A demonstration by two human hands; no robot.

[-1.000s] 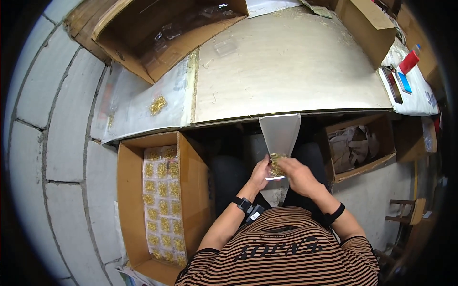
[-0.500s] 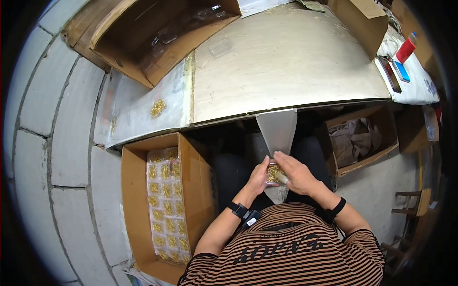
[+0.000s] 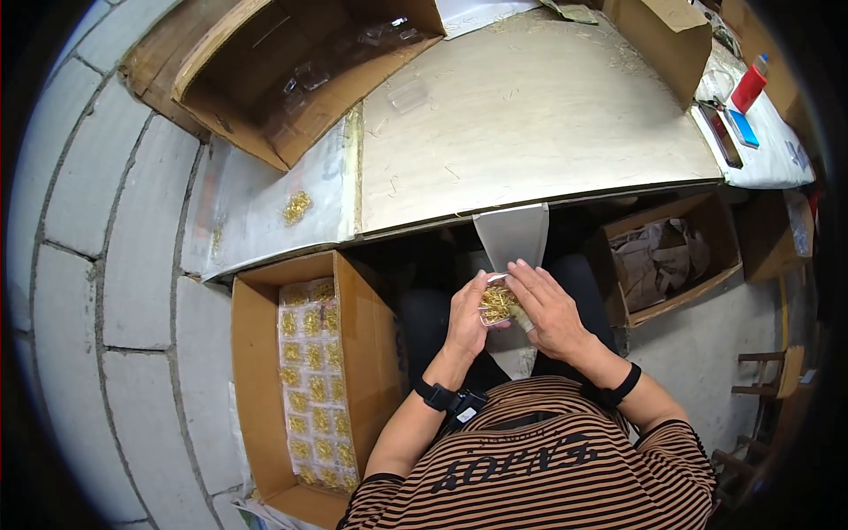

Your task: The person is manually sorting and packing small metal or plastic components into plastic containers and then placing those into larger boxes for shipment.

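A small clear plastic box (image 3: 497, 305) filled with gold-coloured metal pieces is held between my two hands, in front of my body. My left hand (image 3: 465, 318) grips the box from its left side, with the thumb along the edge. My right hand (image 3: 552, 311) lies against the right side and top edge, its fingers close together and pressed on the box. A pale wrap covers one finger of the right hand. Just beyond the box is a grey chute (image 3: 512, 238) hanging from the table edge.
To the left, a cardboard carton (image 3: 367, 353) holds rows of filled clear boxes (image 3: 311, 389). A pale worktable (image 3: 539, 115) lies ahead, with a gold pile (image 3: 297, 208) on plastic sheeting at its left. An open carton (image 3: 291, 88) holds clear boxes. Another carton (image 3: 680, 305) stands right.
Both hands have come up slightly and the box has shifted a little left, tilting so that more of its gold contents shows. My right fingers have moved along its top edge.
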